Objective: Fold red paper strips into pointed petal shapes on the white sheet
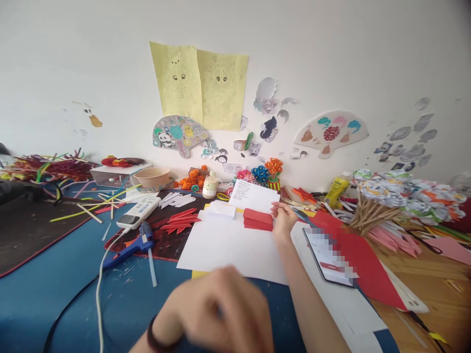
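Note:
My left hand, with a dark band at the wrist, is raised close to the camera at the bottom centre. It is blurred, its fingers curled together, and anything between them is hidden. Farther forward, my right hand is beside the right end of a stack of red paper strips, its fingers bent near the stack's edge. Whether they grip a strip is too small to tell. The stack lies on a large white sheet, next to folded white paper. Behind it leans a handwritten note.
A blue glue gun and a white power strip with cables lie left, near folded red pieces. A phone and red paper are right. Paper flowers and a glue bottle stand behind.

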The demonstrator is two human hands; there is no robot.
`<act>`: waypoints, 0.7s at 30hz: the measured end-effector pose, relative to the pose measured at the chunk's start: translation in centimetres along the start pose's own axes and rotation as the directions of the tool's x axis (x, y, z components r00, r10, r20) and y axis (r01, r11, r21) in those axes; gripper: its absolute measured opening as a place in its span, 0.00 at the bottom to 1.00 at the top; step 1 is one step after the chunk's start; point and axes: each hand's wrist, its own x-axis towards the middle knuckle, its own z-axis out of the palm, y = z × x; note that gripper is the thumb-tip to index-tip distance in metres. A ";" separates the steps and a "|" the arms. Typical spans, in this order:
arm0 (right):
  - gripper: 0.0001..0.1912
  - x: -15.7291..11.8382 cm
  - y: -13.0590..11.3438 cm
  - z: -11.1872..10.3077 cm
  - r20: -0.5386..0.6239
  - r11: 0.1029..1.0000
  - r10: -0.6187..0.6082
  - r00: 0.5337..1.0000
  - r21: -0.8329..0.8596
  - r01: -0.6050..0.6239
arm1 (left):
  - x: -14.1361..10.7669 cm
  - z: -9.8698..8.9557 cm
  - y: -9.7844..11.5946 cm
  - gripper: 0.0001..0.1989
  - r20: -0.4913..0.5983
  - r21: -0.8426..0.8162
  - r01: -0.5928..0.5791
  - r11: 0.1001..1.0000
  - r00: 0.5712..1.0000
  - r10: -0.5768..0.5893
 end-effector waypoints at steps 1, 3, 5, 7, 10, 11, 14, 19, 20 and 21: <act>0.11 0.1 0.5 -0.3 -0.030 1.000 0.003 1.000 0.000 -0.003 | 1.3 -0.6 -1.0 0.15 -0.013 0.012 0.016 1.000 1.000 -0.016; 0.11 0.2 1.5 -1.0 -0.074 1.000 0.012 0.997 -0.008 -0.012 | 4.3 -1.9 -4.0 0.14 -0.140 0.128 0.118 0.985 0.985 -0.100; 0.11 0.4 2.2 -1.6 -0.117 1.000 0.019 0.993 -0.021 -0.021 | 7.3 -2.9 -7.8 0.14 -0.297 0.378 0.287 0.880 0.938 -0.179; 0.12 0.7 2.7 -2.0 -0.161 0.999 0.023 0.987 -0.034 -0.028 | 9.7 -3.5 -11.6 0.16 -0.381 0.425 0.378 0.823 0.899 -0.216; 0.11 1.0 3.4 -2.5 -0.194 0.998 0.031 0.981 -0.045 -0.041 | 11.6 -3.7 -15.4 0.16 -0.428 0.477 0.428 0.768 0.876 -0.222; 0.11 1.1 3.6 -2.5 -0.196 0.998 0.037 0.980 -0.047 -0.047 | 11.9 -3.6 -16.1 0.16 -0.433 0.494 0.437 0.752 0.873 -0.224; 0.10 1.2 4.2 -2.7 -0.193 0.997 0.054 0.980 -0.046 -0.064 | 11.9 -3.2 -17.2 0.15 -0.406 0.537 0.434 0.723 0.885 -0.230; 0.10 1.3 4.5 -2.6 -0.181 0.995 0.064 0.981 -0.058 -0.076 | 10.9 -3.0 -17.7 0.12 -0.332 0.570 0.364 0.737 0.922 -0.199; 0.11 1.2 4.5 -2.6 -0.174 0.995 0.063 0.983 -0.067 -0.076 | 10.7 -3.1 -17.8 0.12 -0.324 0.569 0.354 0.742 0.926 -0.194; 0.11 1.2 4.4 -2.5 -0.166 0.994 0.063 0.984 -0.077 -0.076 | 10.6 -3.2 -17.8 0.12 -0.317 0.566 0.346 0.748 0.929 -0.191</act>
